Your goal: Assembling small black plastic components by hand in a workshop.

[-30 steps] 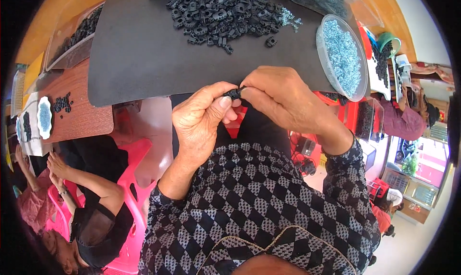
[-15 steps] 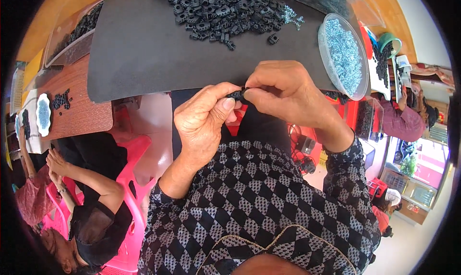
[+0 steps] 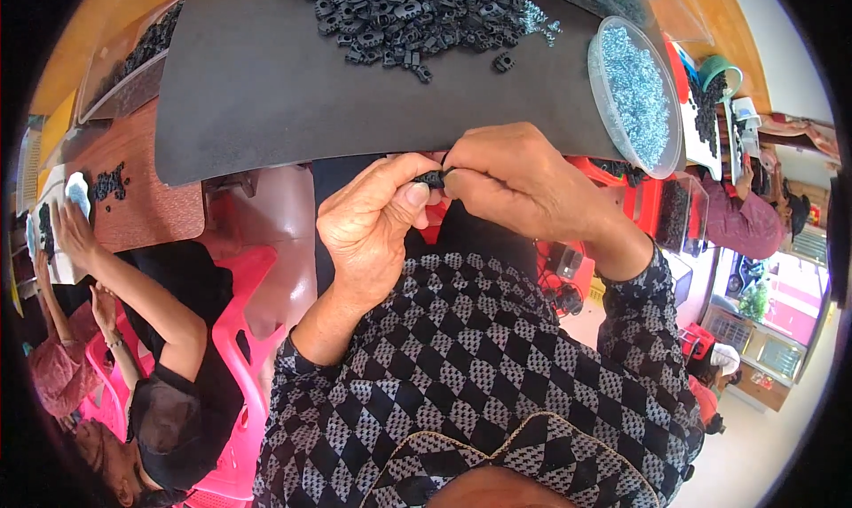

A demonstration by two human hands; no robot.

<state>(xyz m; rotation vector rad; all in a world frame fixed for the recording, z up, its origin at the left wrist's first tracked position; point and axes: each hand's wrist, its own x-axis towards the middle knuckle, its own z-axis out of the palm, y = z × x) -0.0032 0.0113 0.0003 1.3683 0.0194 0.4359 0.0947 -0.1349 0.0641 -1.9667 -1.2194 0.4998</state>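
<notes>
Just off the table's front edge, my left hand (image 3: 373, 220) pinches a small black plastic part (image 3: 429, 179) between thumb and fingers. My right hand (image 3: 524, 184) is closed at the right end of that part, thumb and forefinger pressed together. Its fingertips cover whatever else lies between them. Beyond the hands, a heap of similar black plastic parts (image 3: 408, 20) with small holes lies on the dark table mat (image 3: 266, 100). One loose part (image 3: 503, 62) sits apart on the right. A few small metal springs (image 3: 541, 20) touch the heap's right side.
A clear round tub (image 3: 603, 109) full of silvery-blue springs stands at the table's right edge. Clear bins (image 3: 111, 100) of black parts flank the table. At left, a co-worker's hand (image 3: 75, 233) reaches over a brown table (image 3: 160, 206); a pink chair (image 3: 232, 330) stands below it.
Both hands still hold the black part at nearly the same spot; the right fingers have shifted slightly left and closed in. The co-worker's hand at left has reached forward over the brown table.
</notes>
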